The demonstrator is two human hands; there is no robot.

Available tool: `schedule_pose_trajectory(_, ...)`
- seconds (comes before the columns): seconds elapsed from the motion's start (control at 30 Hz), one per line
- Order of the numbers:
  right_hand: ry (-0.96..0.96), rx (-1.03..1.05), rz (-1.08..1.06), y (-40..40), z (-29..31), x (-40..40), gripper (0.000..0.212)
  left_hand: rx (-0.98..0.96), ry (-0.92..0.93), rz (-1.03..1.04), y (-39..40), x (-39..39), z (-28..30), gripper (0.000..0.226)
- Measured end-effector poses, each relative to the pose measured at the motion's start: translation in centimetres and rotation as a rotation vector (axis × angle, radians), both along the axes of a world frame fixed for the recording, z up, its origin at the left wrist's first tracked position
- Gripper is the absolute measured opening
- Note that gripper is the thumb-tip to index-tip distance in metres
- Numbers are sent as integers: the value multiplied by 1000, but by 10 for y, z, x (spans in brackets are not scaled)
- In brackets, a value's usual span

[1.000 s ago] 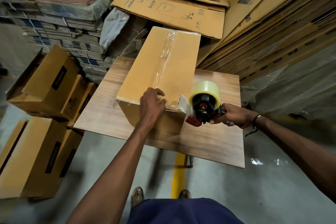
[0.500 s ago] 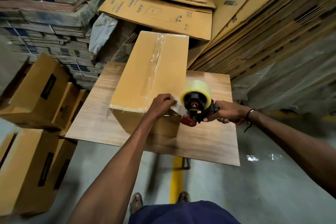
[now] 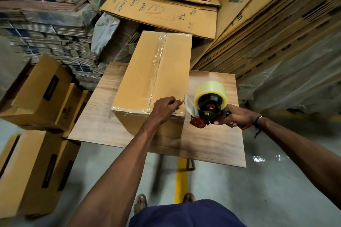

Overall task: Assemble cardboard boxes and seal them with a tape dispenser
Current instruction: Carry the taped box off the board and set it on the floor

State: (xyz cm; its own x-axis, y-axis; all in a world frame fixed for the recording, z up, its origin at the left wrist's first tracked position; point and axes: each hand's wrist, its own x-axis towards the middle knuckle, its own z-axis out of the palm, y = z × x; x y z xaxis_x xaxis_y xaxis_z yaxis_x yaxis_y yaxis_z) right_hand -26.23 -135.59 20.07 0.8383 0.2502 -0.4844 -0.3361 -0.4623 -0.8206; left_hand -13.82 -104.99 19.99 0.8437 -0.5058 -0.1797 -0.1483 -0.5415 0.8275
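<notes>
A long brown cardboard box (image 3: 171, 64) lies on the wooden table (image 3: 212, 142), with clear tape along its top seam and across its near edge. My left hand (image 3: 165, 107) sits on the box's near right corner with fingers curled, its fingertips at the tape strip (image 3: 188, 104) that runs from the dispenser. My right hand (image 3: 235, 116) grips the handle of the red and black tape dispenser (image 3: 206, 114), held just off that corner. A clear tape roll (image 3: 210, 88) sits on top of the dispenser.
Two assembled boxes (image 3: 42, 97) (image 3: 31, 171) stand on the floor at the left. Flat cartons (image 3: 162, 11) lie behind the table, and tall stacks of flat cardboard (image 3: 276, 24) lean at the right. A yellow line (image 3: 181, 180) marks the floor by my feet.
My left hand slid right along the box's near edge to the right corner, up to the tape at the dispenser. The dispenser stayed beside that corner.
</notes>
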Motion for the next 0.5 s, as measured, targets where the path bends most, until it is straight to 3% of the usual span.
schedule_pose_trajectory(0.13,-17,-30,-16,-1,3,-4,49,55,-51,-25,3,3,-6,21)
schedule_pose_trajectory(0.2,-11,-35,-25,-5,2,-10,54,68,-60,-40,3,4,-11,24)
schedule_pose_trajectory(0.4,-18,-36,-31,3,5,-19,26,49,49,-28,-2,10,-5,12)
schedule_pose_trajectory(0.5,-11,-41,-6,14,6,-15,17,22,140,-5,-6,10,-2,36)
